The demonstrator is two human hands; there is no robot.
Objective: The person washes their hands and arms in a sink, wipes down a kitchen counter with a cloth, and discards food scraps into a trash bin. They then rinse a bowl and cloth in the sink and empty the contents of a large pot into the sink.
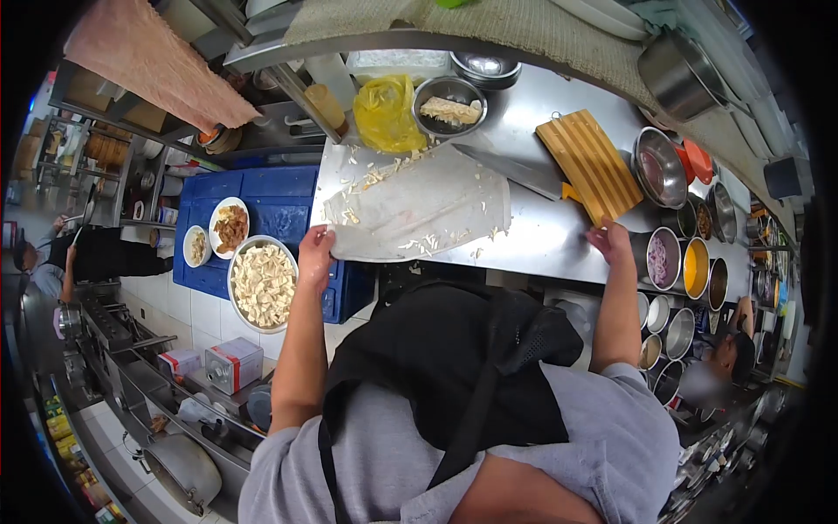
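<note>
My left hand [316, 258] is closed on the near left corner of a limp, greyish-white cloth [410, 205] spread over the steel table. Pale chopped scraps lie on and around it. At the right, my right hand [608, 240] grips the near corner of a striped wooden cutting board [594, 166], which lies at an angle. A large knife [511, 170] rests between the cloth and the board, its yellow handle partly beside the board. Behind the cloth are a crumpled yellow plastic bag [384, 113] and a metal bowl [449, 127] holding a pale piece of food.
On a blue chest [253, 182] at left stand a large bowl of pale diced food [264, 284] and two dishes of food. Several metal bowls, one with chopped purple onion [662, 259], line the right. A shelf [489, 26] overhangs the back. Other people stand at far left and right.
</note>
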